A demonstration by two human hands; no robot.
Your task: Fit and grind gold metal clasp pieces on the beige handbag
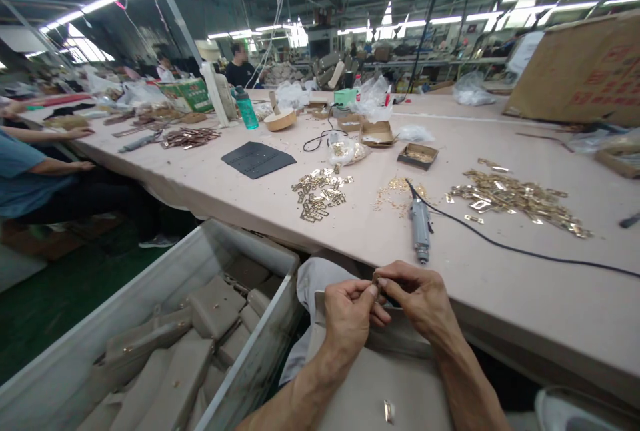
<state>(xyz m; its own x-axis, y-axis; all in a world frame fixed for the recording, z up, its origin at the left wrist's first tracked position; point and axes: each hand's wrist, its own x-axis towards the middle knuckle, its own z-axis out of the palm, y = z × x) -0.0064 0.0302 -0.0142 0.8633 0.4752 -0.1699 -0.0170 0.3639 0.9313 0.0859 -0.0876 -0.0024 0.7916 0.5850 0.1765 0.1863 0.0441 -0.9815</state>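
My left hand (347,314) and my right hand (420,294) meet above my lap, thumbs and fingers closed in a pinch. Between the fingertips shows a small brass-coloured metal fitting (376,280), mostly covered by them. Beneath my hands a taupe handbag (375,378) lies across my lap, its upper edge partly hidden by my fingers. A shiny gold clasp piece (389,411) sits on its front. Just past my hands on the table lies a grey electric screwdriver (421,228), tip toward me.
A white bin (260,244) of taupe bags (215,304) stands at left. The table (240,201) bears gold frames (320,194), gold plates (515,194), tiny fasteners (400,191) and a black sheet (257,159). A black cord (510,244) runs right. Another person (30,171) sits at left.
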